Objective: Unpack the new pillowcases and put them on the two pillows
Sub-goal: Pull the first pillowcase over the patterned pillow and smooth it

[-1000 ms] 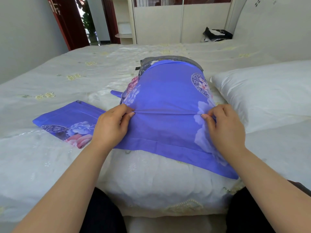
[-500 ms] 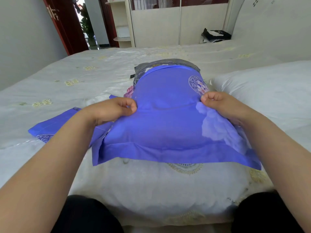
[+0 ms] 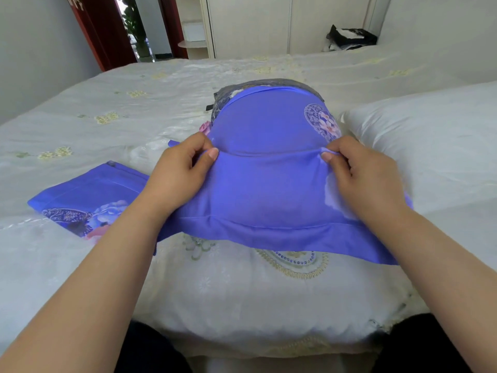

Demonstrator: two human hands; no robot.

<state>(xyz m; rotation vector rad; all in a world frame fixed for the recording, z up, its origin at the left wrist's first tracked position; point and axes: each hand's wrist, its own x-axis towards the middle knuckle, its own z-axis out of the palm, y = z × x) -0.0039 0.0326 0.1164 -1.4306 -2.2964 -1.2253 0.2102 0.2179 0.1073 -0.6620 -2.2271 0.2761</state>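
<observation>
A blue flowered pillowcase covers the far part of a white embroidered pillow that lies lengthwise before me on the bed. My left hand pinches a fold of the case at its left side. My right hand pinches the same fold at the right. The case's open hem hangs loose across the pillow's middle. A second blue pillowcase lies folded flat on the bed to the left. A bare white pillow rests at the right.
The bed wears a pale embroidered cover. A black and white bundle sits at its far right corner. White wardrobe doors and a red door frame stand beyond the bed. My dark-clothed knees press against the near edge.
Both hands drew back toward me a little, holding the fold, and the case's hem now sits lower over the pillow. The folded pillowcase has not moved.
</observation>
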